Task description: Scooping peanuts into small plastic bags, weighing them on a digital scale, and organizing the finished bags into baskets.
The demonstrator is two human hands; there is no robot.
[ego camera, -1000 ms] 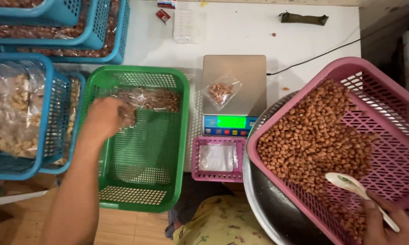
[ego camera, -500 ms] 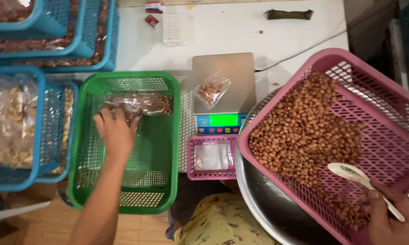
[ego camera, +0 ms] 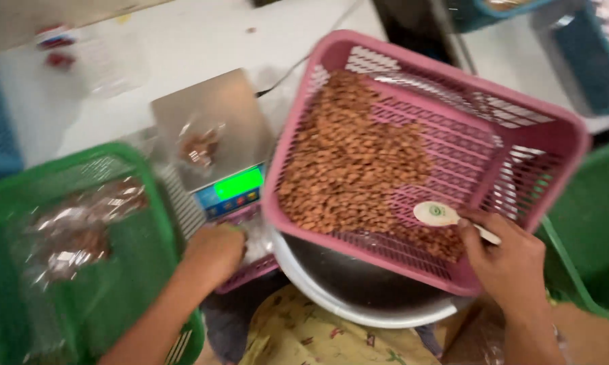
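White bench (ego camera: pixel 182 47): our left hand (ego camera: pixel 216 250) digs into the small pink tray (ego camera: pixel 250 270), grip hidden; right hand (ego camera: pixel 510 260) pinches spoon (ego camera: pixel 446 216); scale (ego camera: pixel 209 135) bag (ego camera: pixel 199 145) barely filled.

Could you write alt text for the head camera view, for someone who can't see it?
Right hand holds a white spoon over a pink basket of brown nuts; left hand reaches into a small pink tray below a scale.
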